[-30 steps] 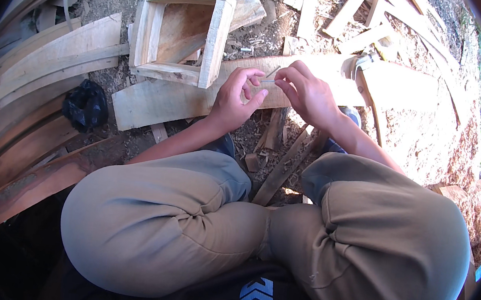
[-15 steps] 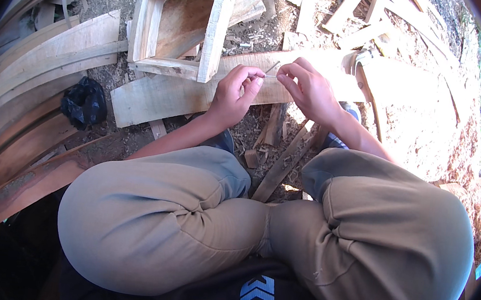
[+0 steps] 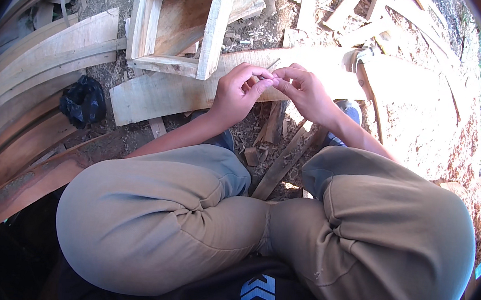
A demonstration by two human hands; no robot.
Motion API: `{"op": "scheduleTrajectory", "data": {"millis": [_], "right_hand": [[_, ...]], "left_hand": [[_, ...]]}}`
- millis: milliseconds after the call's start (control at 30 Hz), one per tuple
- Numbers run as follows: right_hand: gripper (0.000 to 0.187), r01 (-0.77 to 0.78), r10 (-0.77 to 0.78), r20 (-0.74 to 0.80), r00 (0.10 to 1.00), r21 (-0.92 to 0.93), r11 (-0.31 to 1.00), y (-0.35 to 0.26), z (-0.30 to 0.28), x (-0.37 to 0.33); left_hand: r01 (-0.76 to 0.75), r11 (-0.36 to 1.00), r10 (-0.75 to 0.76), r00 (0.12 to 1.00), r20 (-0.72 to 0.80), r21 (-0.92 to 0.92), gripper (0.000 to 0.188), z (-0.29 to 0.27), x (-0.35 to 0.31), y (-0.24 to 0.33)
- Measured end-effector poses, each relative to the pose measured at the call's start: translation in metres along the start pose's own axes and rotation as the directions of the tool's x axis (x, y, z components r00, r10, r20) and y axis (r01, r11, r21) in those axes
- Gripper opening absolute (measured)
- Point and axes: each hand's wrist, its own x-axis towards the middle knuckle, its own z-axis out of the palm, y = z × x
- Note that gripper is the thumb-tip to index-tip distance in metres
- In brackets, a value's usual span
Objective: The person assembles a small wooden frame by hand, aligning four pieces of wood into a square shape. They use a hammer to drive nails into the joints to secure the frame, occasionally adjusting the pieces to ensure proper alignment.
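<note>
My left hand [image 3: 240,92] and my right hand [image 3: 305,92] meet fingertip to fingertip over a long pale board [image 3: 164,103]. Both are closed in a pinch on a thin nail, which the fingers now mostly hide. Just above the fingertips a slim, nail-like piece [image 3: 273,64] slants up to the right; whether it is held or rests on the board, I cannot tell. Left of my hands, an open rectangular wooden frame [image 3: 215,35] lies across the board's far edge.
Several planks [image 3: 59,46] are stacked along the left, with a black plastic bag [image 3: 83,102] on them. Wood offcuts [image 3: 307,9] and shavings litter the ground at the back. A curved strip [image 3: 373,93] lies right of my hands. My bent knees [image 3: 384,221] flank the near side.
My hands have come together, the right moving slightly left. The thin nail that showed between their fingertips is now covered by the fingers.
</note>
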Motion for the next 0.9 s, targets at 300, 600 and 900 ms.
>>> {"op": "scheduleTrajectory", "data": {"millis": [300, 600, 900], "right_hand": [[0.020, 0.155, -0.181, -0.166, 0.969, -0.157, 0.975, 0.005, 0.003, -0.001], [0.012, 0.330, -0.462, -0.137, 0.876, -0.527, 0.783, 0.016, -0.004, -0.004], [0.014, 0.420, -0.563, -0.147, 0.813, -0.523, 0.742, 0.046, 0.004, 0.000]], "left_hand": [[0.174, 0.983, -0.174, 0.985, 0.016, -0.061, 0.018, 0.002, -0.001, -0.011], [0.063, 0.995, -0.065, 0.997, 0.031, 0.083, 0.015, -0.001, 0.000, -0.019], [0.077, 0.964, -0.106, 0.989, 0.106, 0.253, 0.011, 0.001, 0.004, -0.022]]}}
